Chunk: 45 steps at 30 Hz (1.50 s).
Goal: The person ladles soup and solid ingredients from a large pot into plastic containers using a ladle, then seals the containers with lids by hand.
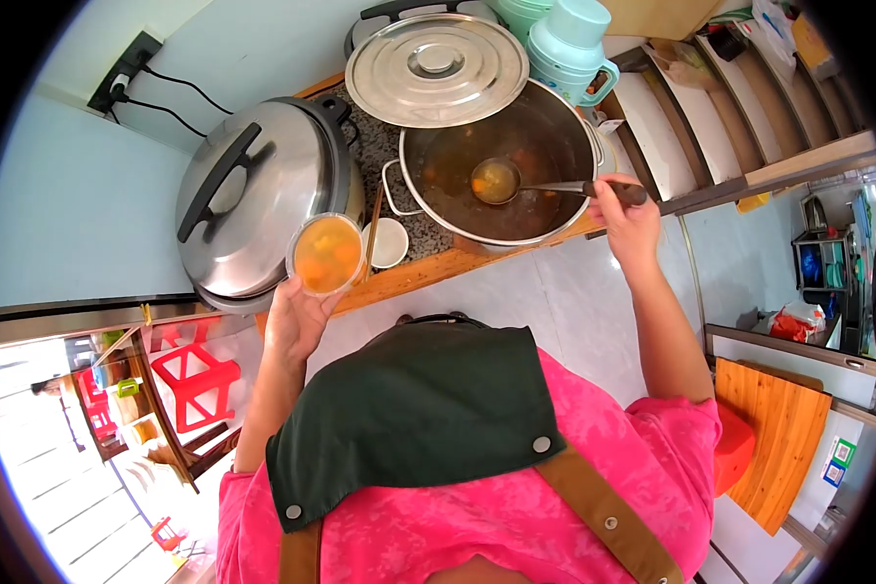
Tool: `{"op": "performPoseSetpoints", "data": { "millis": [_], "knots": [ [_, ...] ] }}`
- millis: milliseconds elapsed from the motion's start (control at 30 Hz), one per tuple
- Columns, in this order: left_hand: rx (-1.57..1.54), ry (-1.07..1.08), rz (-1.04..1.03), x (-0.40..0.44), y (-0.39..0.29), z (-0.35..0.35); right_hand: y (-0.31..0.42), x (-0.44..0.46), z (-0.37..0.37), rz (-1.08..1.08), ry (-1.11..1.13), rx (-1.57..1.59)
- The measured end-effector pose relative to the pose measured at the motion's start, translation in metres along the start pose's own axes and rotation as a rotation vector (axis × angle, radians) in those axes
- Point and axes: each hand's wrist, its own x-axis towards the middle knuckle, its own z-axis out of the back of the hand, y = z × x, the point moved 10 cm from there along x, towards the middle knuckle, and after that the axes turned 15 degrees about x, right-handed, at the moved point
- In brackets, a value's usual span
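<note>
My left hand (300, 316) is closed around a clear round plastic cup (326, 255) that holds orange broth with orange chunks. It is in front of the big lidded cooker. My right hand (629, 219) grips the dark handle of a metal ladle (543, 187). The ladle's bowl, with broth and orange bits in it, is over or at the surface of the brown soup (457, 209) in a large steel pot (406, 161). A round steel lid (438, 70) covers part of the pot's back edge.
A steel cooker (263, 195) with a black handle stands left of the pot. Between them are a small white dish (387, 243) and chopsticks (373, 234). A light-blue jug (566, 58) sits behind the pot. Stair-like shelves (701, 127) rise at right; a red stool (193, 384) is at lower left.
</note>
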Motion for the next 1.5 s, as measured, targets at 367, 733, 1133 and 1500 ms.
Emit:
{"op": "performPoseSetpoints", "data": {
  "millis": [367,733,1133,1500],
  "knots": [
    [-0.031,0.017,-0.018,-0.008,0.001,0.006,-0.022,0.026,-0.095,0.111,0.235,-0.212],
    [-0.089,-0.038,-0.054,-0.024,0.001,0.027,-0.043,0.034,-0.110,0.005,0.146,-0.016],
    [-0.054,-0.029,-0.026,-0.019,0.003,0.025,-0.019,0.009,-0.058,-0.094,-0.013,0.198],
    [-0.061,0.011,-0.017,-0.014,0.004,0.017,0.040,-0.049,-0.073,0.003,0.224,0.017]
  ]
}}
